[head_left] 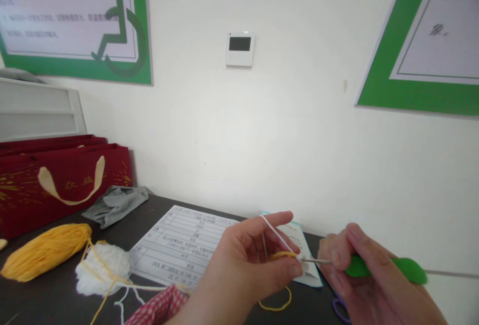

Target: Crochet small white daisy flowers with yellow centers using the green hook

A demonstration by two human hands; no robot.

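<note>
My left hand point(254, 255) pinches a small white and yellow crochet piece point(304, 254) between thumb and fingers. White yarn runs up over its raised index finger, and a yellow strand point(282, 307) loops below the hand. In my right hand point(368, 280) is a crochet hook point(409, 269) with a green handle, held from the side. The hook's metal shaft reaches left to the crochet piece; its tip is hidden at the stitches. A white yarn ball point(103, 270) lies at the left, with yellow strands across it, beside a yellow yarn skein point(48, 250).
A printed sheet point(168, 245) lies on the dark table point(160, 207) behind my left hand. Another paper point(309, 275) and a purple-handled tool point(340, 307) are partly hidden by my hands. Red gift bags point(75, 175) and a grey cloth point(118, 204) stand near the wall.
</note>
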